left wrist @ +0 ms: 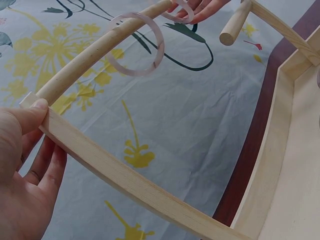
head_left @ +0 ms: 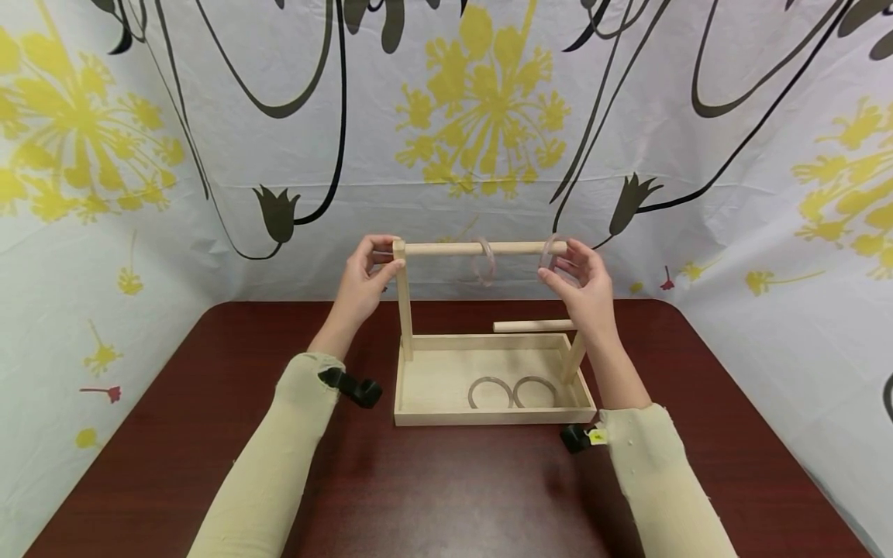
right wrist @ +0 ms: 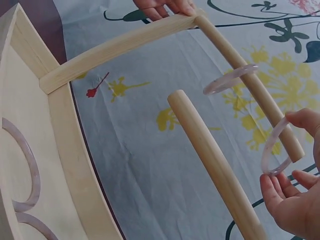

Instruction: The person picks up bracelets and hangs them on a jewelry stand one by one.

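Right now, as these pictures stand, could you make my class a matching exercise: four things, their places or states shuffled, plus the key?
1. Left hand
2. Right hand
3. Lower rod
4. Tray

A. Pinching a ring around the upper rod
B. Standing on the table, two rings inside
C. Gripping the tall post at its top
D. Jutting from the shorter post

Pairs: 1-C, 2-A, 3-D, 4-B

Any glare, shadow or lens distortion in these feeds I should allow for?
Head view: soft sheen on the front of the table, darker shadow beside the right sleeve; left wrist view: dimmer than head, upright post and upper rod bowed, probably by the lens; right wrist view: that same post bowed too, though it looks straight in the head view.
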The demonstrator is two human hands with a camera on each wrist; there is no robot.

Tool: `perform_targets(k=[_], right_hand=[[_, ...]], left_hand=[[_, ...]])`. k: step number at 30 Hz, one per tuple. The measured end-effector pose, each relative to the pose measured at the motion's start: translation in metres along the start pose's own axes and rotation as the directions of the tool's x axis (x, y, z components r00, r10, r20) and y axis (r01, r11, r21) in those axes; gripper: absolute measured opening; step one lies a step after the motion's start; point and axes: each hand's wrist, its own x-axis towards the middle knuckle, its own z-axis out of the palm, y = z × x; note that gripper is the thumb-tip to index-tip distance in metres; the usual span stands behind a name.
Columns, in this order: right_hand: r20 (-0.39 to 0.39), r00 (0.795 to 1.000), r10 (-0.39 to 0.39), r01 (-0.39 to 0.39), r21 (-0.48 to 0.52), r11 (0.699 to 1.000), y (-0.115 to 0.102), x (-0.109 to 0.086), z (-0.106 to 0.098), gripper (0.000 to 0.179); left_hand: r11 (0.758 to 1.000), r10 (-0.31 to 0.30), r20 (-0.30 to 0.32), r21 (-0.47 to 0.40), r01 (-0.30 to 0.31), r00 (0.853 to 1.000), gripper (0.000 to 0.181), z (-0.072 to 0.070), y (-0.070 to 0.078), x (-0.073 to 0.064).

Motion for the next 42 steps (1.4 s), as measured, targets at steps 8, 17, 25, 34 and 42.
perform_targets(k=[8,17,25,34,42], right_hand=[[0.006,1.0,0.007,-0.007,0.006,1.0,0.003,0.001,0.006,0.071],[0.026,0.999,0.033,-0.034,0.06,0.998,0.004,0.001,0.01,0.083],[0.031,0.999,0.044,-0.046,0.078,0.996,0.005,0.0,0.012,0.085],[0.046,0.999,0.001,-0.004,0.07,0.998,0.006,-0.003,0.012,0.083],[0.052,0.999,-0.001,-0.003,0.075,0.997,0.005,-0.006,0.011,0.077]], left_hand=[[1.0,-0.004,0.001,0.007,0.004,1.0,0.036,0.0,0.001,0.0],[1.0,-0.002,-0.002,0.003,0.002,1.0,0.036,0.0,0.001,-0.001],[1.0,-0.011,0.002,0.004,0.011,1.0,0.037,0.001,0.003,-0.001],[1.0,-0.005,0.001,0.005,0.005,1.0,0.037,0.001,0.003,-0.001],[1.0,0.016,-0.004,-0.007,-0.016,1.0,0.037,0.001,0.002,-0.002]])
